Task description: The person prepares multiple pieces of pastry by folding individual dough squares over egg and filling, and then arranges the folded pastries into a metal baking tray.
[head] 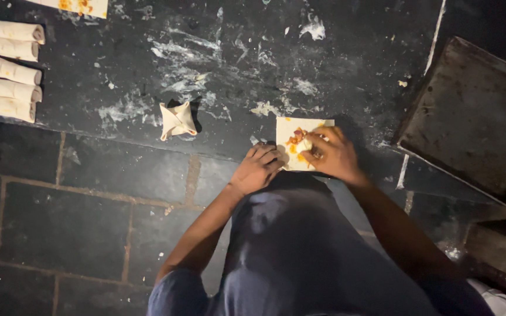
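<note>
Looks like the folding step: right hand (335, 153) fingers pinched on the pastry square (300, 143), left hand (257, 168) curled at its edge. Right of the folded parcel (177, 120). Corners need gathering over filling.

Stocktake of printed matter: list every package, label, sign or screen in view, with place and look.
None in view: no package, label, sign or screen.
Only a pale square wrapper with orange filling under the left hand and right hand, on the floury dark counter.
</note>
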